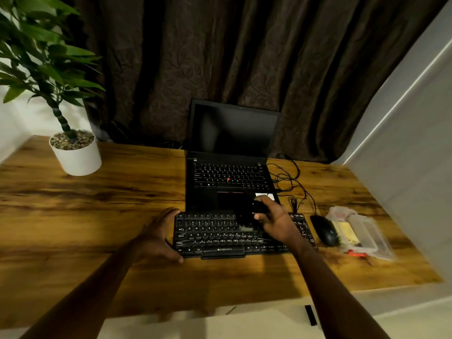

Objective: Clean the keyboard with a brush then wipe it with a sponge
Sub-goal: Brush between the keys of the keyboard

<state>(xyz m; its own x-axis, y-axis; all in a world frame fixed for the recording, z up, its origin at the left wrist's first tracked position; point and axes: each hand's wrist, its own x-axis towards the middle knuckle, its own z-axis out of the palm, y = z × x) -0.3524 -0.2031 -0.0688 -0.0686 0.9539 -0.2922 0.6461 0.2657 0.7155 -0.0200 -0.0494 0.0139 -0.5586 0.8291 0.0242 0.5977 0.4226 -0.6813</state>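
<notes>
Keyboard point(220, 237) lies lower centre of the frame on the surface point(97, 192), below the laptop point(230, 167); left hand point(159, 238) clasps its left end, right hand point(276, 221) grips the brush point(247, 223) over the keys.

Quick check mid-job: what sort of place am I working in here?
Most likely a home desk or small office corner: an open laptop and separate keyboard sit on a wooden desk, with a potted plant and dark curtain behind.
</notes>
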